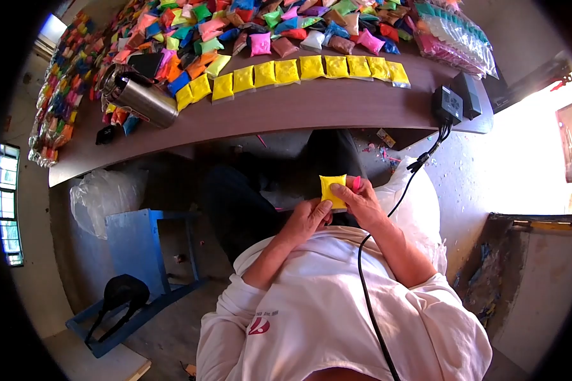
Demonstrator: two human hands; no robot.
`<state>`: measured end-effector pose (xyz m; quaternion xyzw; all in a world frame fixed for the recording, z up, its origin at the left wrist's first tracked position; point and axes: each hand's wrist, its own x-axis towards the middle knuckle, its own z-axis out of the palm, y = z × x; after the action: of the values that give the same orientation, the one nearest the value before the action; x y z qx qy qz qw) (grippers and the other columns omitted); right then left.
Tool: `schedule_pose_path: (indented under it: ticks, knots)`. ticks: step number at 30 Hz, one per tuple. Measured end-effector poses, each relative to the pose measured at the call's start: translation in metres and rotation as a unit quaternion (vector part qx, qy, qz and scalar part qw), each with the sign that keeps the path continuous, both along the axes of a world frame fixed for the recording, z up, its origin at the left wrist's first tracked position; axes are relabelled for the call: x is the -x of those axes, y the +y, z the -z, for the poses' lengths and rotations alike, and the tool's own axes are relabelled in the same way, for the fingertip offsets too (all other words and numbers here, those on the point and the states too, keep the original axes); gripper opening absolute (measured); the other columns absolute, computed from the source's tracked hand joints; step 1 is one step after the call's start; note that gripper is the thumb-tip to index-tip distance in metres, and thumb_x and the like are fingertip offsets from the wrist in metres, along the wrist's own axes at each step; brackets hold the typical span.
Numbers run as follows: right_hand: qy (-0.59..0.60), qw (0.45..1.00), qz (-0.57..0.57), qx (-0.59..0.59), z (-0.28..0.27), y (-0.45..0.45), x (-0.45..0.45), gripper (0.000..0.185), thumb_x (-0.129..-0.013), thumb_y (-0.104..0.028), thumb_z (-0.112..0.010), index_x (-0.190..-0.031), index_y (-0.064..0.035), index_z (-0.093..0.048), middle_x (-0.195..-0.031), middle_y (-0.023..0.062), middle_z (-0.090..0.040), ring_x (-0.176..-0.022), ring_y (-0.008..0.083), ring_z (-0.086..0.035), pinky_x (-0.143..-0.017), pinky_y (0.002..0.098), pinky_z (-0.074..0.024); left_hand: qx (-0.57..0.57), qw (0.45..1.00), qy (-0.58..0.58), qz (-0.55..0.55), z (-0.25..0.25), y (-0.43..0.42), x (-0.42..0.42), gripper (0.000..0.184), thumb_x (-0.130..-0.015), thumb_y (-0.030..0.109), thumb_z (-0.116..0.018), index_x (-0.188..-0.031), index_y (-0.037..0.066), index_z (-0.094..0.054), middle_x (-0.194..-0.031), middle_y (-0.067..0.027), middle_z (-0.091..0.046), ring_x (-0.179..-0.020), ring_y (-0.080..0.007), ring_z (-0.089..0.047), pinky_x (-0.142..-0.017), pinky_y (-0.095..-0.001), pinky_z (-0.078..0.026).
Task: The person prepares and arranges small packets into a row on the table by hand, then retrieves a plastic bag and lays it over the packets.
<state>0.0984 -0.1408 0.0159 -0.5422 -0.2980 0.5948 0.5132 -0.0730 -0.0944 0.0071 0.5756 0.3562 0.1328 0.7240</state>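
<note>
Over my lap, both hands are closed on one small yellow packet (330, 185). My left hand (304, 222) pinches its lower edge with the thumb. My right hand (362, 204) presses a thumb onto the packet's front and grips its right side. A small pink item (356, 183) shows at the right hand's fingers; its kind is unclear. Ahead on the table's near part, several similar yellow packets (264, 74) lie in a curved row. Beyond them spreads a large heap of multicoloured packets (260, 44).
A steel flask (149, 101) lies tilted at the left of the brown table (286, 106). Clear plastic bags (454, 41) are stacked far right, near a black device (448, 105) whose cable (362, 267) crosses my body. A blue stool (130, 238) stands left; white sacking (416, 216) sits right.
</note>
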Motion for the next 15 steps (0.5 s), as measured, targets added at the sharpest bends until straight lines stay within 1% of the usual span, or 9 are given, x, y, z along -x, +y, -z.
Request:
schedule_pose_path:
  ticks: [2, 4, 6, 8, 9, 11, 15]
  knots:
    - [-0.02, 0.998, -0.012, -0.053, 0.005, 0.002, 0.0, 0.034, -0.086, -0.035, -0.064, -0.093, -0.0023, -0.063, -0.076, 0.0023, -0.06, -0.063, 0.0067, -0.052, -0.054, 0.0196, -0.0409, -0.006, 1.0, 0.001, 0.004, 0.001, 0.0, 0.001, 0.042, -0.092, 0.049, -0.046, -0.084, 0.009, -0.055, -0.069, -0.0002, -0.055, -0.06, -0.0063, -0.05, -0.057, -0.0193, -0.041]
    - [-0.013, 0.999, -0.01, -0.048, 0.003, 0.002, 0.0, 0.034, -0.087, -0.035, -0.063, -0.092, -0.0017, -0.063, -0.076, 0.0025, -0.06, -0.063, 0.0069, -0.052, -0.054, 0.0197, -0.0408, 0.005, 1.0, -0.004, 0.021, 0.001, 0.001, 0.001, 0.043, -0.092, 0.047, -0.047, -0.089, 0.006, -0.057, -0.069, -0.0009, -0.055, -0.06, -0.0063, -0.049, -0.056, -0.02, -0.04]
    - [-0.006, 0.999, -0.008, -0.043, 0.001, 0.001, -0.003, 0.034, -0.087, -0.035, -0.063, -0.091, -0.0012, -0.063, -0.076, 0.0027, -0.06, -0.063, 0.0071, -0.052, -0.055, 0.0199, -0.0408, -0.004, 1.0, -0.002, 0.004, -0.002, 0.002, 0.001, 0.042, -0.092, 0.047, -0.047, -0.088, 0.006, -0.057, -0.068, -0.0008, -0.054, -0.06, -0.0065, -0.049, -0.055, -0.0202, -0.04]
    - [0.068, 0.995, -0.041, 0.061, -0.001, -0.002, -0.01, 0.032, -0.087, -0.032, -0.063, -0.093, -0.0002, -0.062, -0.077, 0.0035, -0.061, -0.066, 0.0084, -0.054, -0.059, 0.0202, -0.0431, -0.012, 1.0, -0.001, -0.013, -0.001, 0.002, 0.001, 0.042, -0.093, 0.046, -0.047, -0.088, 0.005, -0.057, -0.068, -0.0006, -0.054, -0.06, -0.0067, -0.048, -0.055, -0.0204, -0.04]
    - [0.068, 0.995, -0.042, 0.061, -0.004, -0.002, -0.008, 0.032, -0.087, -0.032, -0.063, -0.093, -0.0002, -0.062, -0.077, 0.0035, -0.061, -0.066, 0.0084, -0.054, -0.059, 0.0202, -0.0431, -0.006, 1.0, -0.003, -0.023, 0.001, 0.002, 0.001, 0.042, -0.093, 0.046, -0.047, -0.088, 0.005, -0.057, -0.068, -0.0005, -0.054, -0.059, -0.0069, -0.048, -0.055, -0.0204, -0.04]
    - [0.017, 0.997, -0.075, 0.001, -0.01, -0.003, -0.002, 0.029, -0.086, -0.033, -0.065, -0.09, -0.0043, -0.061, -0.067, -0.0041, -0.053, -0.048, 0.0017, -0.038, -0.044, 0.0177, -0.0275, 0.0, 0.999, -0.004, -0.033, 0.002, 0.002, 0.001, 0.042, -0.093, 0.045, -0.048, -0.088, 0.005, -0.056, -0.068, -0.0003, -0.054, -0.059, -0.007, -0.048, -0.055, -0.0205, -0.04]
    - [0.047, 0.996, -0.053, -0.045, -0.003, -0.001, 0.006, 0.032, -0.085, -0.034, -0.065, -0.094, -0.0037, -0.06, -0.067, -0.0039, -0.052, -0.049, 0.0019, -0.038, -0.045, 0.0177, -0.0278, -0.006, 1.0, -0.007, -0.012, 0.003, 0.002, 0.001, 0.041, -0.093, 0.044, -0.048, -0.086, 0.005, -0.056, -0.067, -0.0002, -0.054, -0.058, -0.0069, -0.047, -0.054, -0.0202, -0.039]
